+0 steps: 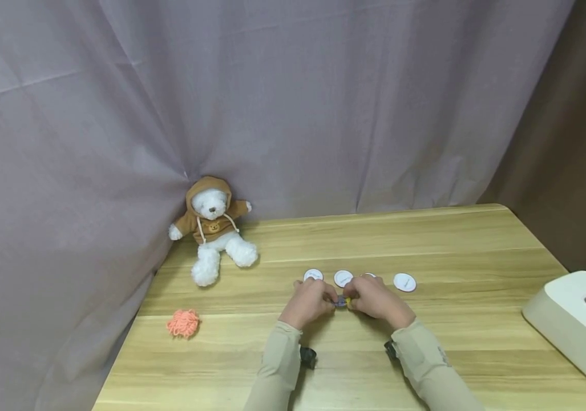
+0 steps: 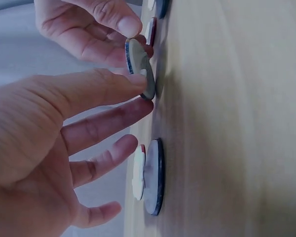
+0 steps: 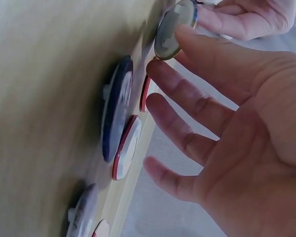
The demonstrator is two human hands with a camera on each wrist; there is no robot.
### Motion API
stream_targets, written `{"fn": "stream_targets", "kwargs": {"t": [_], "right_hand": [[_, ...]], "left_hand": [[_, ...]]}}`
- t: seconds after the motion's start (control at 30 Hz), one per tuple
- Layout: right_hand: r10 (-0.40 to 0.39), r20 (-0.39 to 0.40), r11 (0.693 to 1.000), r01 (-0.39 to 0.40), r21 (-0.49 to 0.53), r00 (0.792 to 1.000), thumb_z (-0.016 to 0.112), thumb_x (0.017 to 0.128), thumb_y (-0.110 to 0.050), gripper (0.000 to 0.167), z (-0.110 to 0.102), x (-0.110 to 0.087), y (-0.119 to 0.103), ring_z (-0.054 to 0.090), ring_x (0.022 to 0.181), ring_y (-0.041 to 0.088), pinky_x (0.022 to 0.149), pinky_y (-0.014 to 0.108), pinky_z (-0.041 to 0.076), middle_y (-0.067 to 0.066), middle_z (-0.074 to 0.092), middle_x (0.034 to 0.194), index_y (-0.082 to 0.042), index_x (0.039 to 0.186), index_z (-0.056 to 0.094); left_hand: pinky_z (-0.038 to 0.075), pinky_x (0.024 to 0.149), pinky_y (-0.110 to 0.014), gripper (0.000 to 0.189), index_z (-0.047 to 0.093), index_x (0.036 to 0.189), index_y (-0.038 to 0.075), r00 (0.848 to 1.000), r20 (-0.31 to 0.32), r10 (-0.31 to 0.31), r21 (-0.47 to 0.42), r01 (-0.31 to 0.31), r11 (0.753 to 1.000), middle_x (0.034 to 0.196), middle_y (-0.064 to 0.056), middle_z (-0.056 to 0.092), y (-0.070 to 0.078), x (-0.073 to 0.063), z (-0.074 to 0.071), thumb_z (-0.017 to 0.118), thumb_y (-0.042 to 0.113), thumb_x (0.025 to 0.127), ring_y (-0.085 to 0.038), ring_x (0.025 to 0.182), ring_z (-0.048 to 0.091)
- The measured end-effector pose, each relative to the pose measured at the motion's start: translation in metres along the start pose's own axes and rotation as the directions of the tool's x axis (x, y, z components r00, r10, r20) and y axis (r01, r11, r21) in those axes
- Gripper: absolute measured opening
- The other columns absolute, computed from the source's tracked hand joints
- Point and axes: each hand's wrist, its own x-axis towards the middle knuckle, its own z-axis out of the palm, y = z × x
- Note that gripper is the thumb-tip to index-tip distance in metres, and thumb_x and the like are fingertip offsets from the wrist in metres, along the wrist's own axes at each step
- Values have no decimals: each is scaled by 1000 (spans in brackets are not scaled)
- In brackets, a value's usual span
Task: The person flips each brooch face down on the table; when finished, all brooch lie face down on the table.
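A small round badge (image 1: 341,301) with a grey back and a blue edge is held tilted above the table between both hands. My left hand (image 1: 310,299) pinches one side between thumb and index finger, its other fingers spread, as the left wrist view shows. On the opposite side, the thumb and fingertips of my right hand (image 1: 375,297) pinch the rim. White discs (image 1: 343,278) lie in a row just beyond the hands, one partly hidden behind the right hand. Dark-rimmed discs (image 2: 155,177) (image 3: 117,108) lie beside white, red-edged ones in the wrist views.
A white teddy bear (image 1: 213,228) in a brown hoodie sits at the table's back left. In front of it lies a coral yarn bundle (image 1: 184,323). A cream box (image 1: 570,314) with a slot stands at the right edge. A grey curtain (image 1: 293,114) hangs behind.
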Motion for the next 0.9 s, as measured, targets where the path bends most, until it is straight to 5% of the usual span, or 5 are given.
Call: {"fn": "stream_targets", "kwargs": {"t": [0.3, 0.57, 0.9], "right_hand": [[6, -4, 997, -5, 74, 1000, 71, 90, -8, 7, 0, 0, 2, 55, 80, 15, 84, 50, 42, -8, 71, 83, -13, 88, 77], [-7, -78, 998, 13, 66, 997, 72, 87, -2, 9, -2, 1, 2, 57, 79, 16, 85, 52, 41, -5, 71, 79, -10, 90, 74], [8, -103, 999, -3, 52, 995, 73, 82, -1, 18, 3, 0, 2, 56, 79, 19, 86, 51, 42, -12, 60, 66, -4, 99, 70]], "left_hand": [[36, 89, -49, 5, 80, 84, 19, 999, -54, 3, -85, -8, 996, 82, 12, 72, -5, -2, -5, 81, 13, 84, -9, 89, 60], [38, 90, -52, 6, 80, 86, 17, 995, -102, 4, -112, -16, 994, 84, 12, 73, -7, 0, -7, 79, 12, 85, -6, 87, 61], [43, 91, -55, 9, 80, 90, 16, 997, -81, 0, -76, -6, 997, 83, 10, 75, -3, 0, -5, 79, 9, 84, -7, 90, 66]]}}
